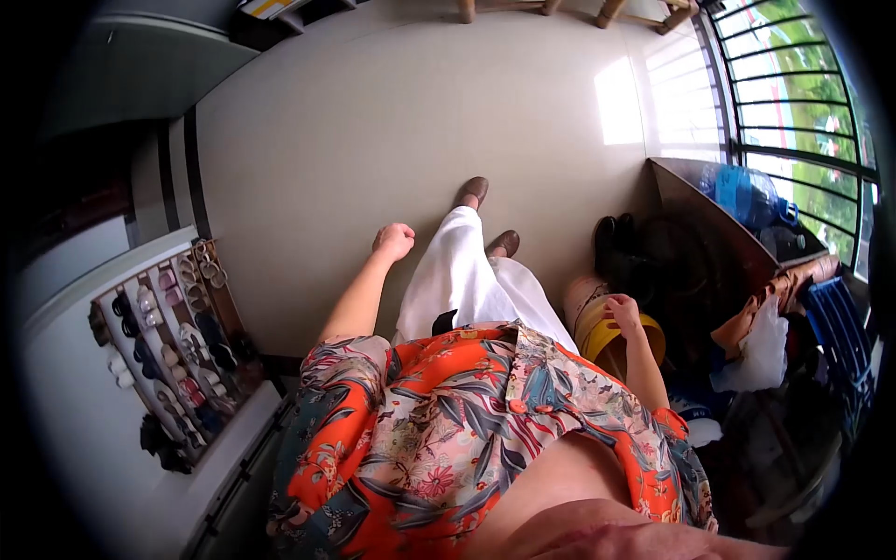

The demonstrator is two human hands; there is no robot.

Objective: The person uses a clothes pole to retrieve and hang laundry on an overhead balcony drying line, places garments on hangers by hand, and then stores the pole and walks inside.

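Observation:
My left hand (394, 242) hangs over the pale floor, left of my white trousers (455, 280). Its fingers are curled into a loose fist and nothing shows in them. On the other side, my right hand (623, 313) is above a bucket (653, 334) with a yellow inside. Its fingers are loosely bent and a little apart, and I see no object held. Whether the hand touches the bucket rim I cannot tell. A brown shoe (473, 191) is on my front foot, with the other shoe (505, 244) behind it.
Slippers and shoes fill a wall rack (177, 345) on the left. Dark boots (611, 241), a box (691, 182) with a large blue water bottle (742, 193), and a white plastic bag (761, 350) crowd the right. A barred window (793, 93) is beyond. Wooden furniture legs (611, 11) stand ahead.

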